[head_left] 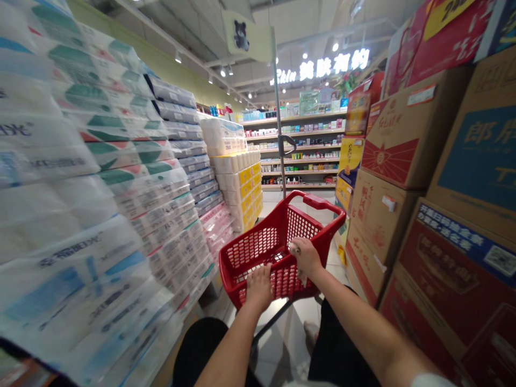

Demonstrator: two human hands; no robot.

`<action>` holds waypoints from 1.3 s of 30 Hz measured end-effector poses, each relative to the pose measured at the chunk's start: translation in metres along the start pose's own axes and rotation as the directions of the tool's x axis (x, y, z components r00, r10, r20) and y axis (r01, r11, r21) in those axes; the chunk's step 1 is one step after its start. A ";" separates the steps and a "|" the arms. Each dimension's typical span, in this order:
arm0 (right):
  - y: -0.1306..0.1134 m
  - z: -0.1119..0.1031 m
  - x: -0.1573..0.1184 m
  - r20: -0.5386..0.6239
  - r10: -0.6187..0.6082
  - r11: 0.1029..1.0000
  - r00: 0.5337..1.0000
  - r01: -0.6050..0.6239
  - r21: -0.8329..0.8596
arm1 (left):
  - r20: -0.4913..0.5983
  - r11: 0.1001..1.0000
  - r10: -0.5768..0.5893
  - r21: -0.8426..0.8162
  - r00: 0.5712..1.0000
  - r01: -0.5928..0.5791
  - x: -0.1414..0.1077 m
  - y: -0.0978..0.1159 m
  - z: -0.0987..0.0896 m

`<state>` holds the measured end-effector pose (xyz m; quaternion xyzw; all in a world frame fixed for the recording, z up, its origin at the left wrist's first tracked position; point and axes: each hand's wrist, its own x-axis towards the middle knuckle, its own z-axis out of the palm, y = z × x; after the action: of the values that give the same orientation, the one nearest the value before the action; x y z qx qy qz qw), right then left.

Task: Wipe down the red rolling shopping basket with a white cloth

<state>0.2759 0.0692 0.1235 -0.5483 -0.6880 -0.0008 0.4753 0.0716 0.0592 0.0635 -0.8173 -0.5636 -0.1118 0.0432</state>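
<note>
A red plastic shopping cart [250, 252] with a lattice basket stands right in front of me, turned at an angle; no goods show inside. My left hand [259, 285] rests on the near rim, its fingers bent over the edge into the basket. Farther right along the same rim, my right hand [306, 256] is closed around the edge. Something small and pale shows by its fingers and below the palm, too unclear to name. From the cart's far side rises a grey pole [279, 107] carrying a pale flag [248, 37] with a dark bear on it.
Tall stacks of wrapped tissue packs [133, 161] line the left side, close to the cart. Stacked cardboard cartons [397, 134] wall the right. Shelves of small products [302, 146] stand at the aisle's far end. White floor tiles [282, 333] run beneath the cart.
</note>
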 end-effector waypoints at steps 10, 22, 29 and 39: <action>0.003 0.024 -0.033 0.123 -0.070 0.983 0.990 0.089 -0.160 | 0.012 1.000 -0.008 -0.002 1.000 0.008 -0.002 -0.001 -0.001; 0.023 -0.034 -0.002 0.260 -0.112 0.859 0.959 0.225 -0.459 | 0.050 0.999 -0.035 -0.039 0.998 0.037 -0.003 -0.005 -0.012; 0.016 -0.018 -0.009 0.101 0.008 0.905 0.995 0.036 -0.423 | 0.067 0.999 -0.040 0.004 0.997 0.040 0.001 -0.003 -0.012; -0.018 0.012 -0.022 0.323 -0.128 0.939 0.938 0.219 -0.266 | 0.039 0.999 -0.020 0.037 0.999 0.019 -0.005 -0.012 -0.009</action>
<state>0.2537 0.0515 0.1115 -0.5437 -0.7905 -0.0631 0.2750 0.0579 0.0572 0.0703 -0.8129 -0.5742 -0.0859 0.0459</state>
